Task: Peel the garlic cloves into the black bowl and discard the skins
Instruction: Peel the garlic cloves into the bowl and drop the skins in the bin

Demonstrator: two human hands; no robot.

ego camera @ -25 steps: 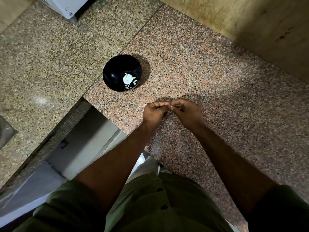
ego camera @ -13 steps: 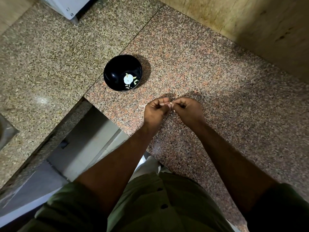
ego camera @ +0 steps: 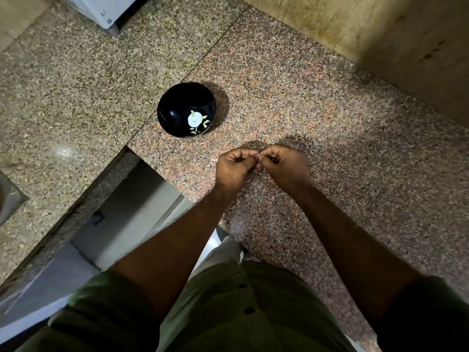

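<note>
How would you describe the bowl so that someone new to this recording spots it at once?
On the speckled granite counter, look just beyond the inner corner of the cutout, ahead and left of the two hands. There sits the black bowl, round and glossy, the only dish on the stone, with a white flower motif and a few pale peeled garlic cloves inside.

One camera sits on the person's head. It looks steeply down, close over the desk [ego camera: 330, 128] edge.
</note>
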